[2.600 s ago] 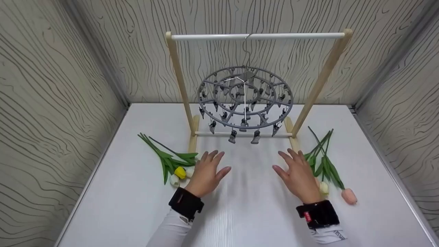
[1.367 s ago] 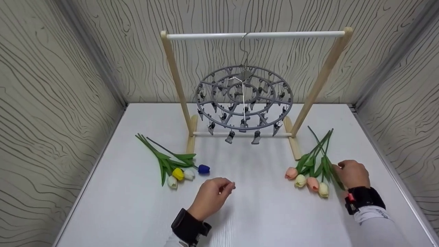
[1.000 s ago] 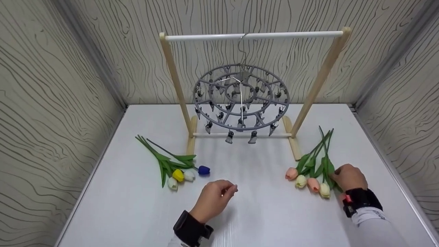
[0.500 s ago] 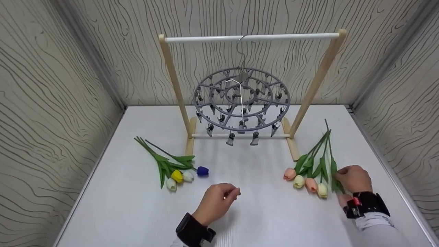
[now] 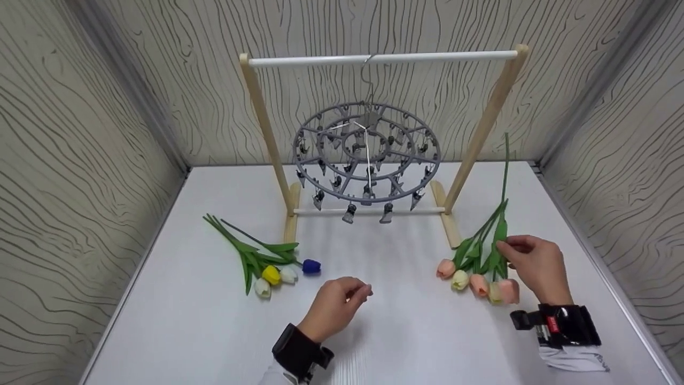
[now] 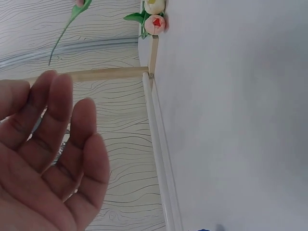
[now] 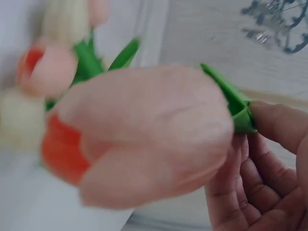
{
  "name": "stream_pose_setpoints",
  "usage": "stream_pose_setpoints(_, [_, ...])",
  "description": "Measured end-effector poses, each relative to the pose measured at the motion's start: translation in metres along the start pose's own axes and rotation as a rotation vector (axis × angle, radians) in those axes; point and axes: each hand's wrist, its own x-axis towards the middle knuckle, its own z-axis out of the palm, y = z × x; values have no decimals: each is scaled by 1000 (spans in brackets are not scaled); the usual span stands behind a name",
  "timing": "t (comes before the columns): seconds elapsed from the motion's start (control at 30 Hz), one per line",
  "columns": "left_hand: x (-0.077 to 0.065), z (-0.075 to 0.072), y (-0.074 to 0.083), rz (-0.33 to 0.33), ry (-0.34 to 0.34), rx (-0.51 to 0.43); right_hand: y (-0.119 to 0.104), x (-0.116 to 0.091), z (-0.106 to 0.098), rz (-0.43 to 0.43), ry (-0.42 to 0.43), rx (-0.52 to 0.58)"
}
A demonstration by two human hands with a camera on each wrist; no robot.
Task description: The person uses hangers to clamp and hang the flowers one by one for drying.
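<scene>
My right hand (image 5: pixel 539 270) pinches an artificial pink tulip (image 5: pixel 509 291) by its green leaves and stem, just below the bloom. The stem points up and away, and the bloom hangs toward me. In the right wrist view this pink tulip (image 7: pixel 154 139) fills the middle, with thumb and fingers at its leaf base. Beside it lie other tulips, among them a pink one (image 5: pixel 479 285) and a cream one (image 5: pixel 459 280). My left hand (image 5: pixel 334 305) hovers over the table's front middle, fingers loosely bent; the left wrist view shows this hand (image 6: pixel 57 154) holding nothing.
A wooden rack with a white top bar (image 5: pixel 310 61) stands at the back, and a grey round clip hanger (image 5: pixel 370 118) hangs from it. More tulips lie at the left, including yellow (image 5: pixel 271 275), blue (image 5: pixel 311 267) and white (image 5: pixel 262 288). Patterned walls enclose the white table.
My right hand went to the rightmost pink tulip, took hold of it and raised it, stem end up, moving it slightly left. My left hand drew back toward me and its fingers bent loosely.
</scene>
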Motion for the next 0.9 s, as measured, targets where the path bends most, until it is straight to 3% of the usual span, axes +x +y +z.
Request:
stream_pose_setpoints(0.2, [3, -3, 5, 34, 36, 21, -36, -27, 19, -5, 24, 134])
stream_pose_setpoints(0.4, [8, -1, 12, 87, 103, 26, -61, -52, 41, -59, 15, 199])
stream_pose_setpoints(0.67, [12, 0, 18, 98, 144, 2, -81, -76, 70, -131, -8, 250])
stream_pose_setpoints(0.9, [13, 4, 24, 160, 214, -15, -95, -90, 93, -177, -51, 272])
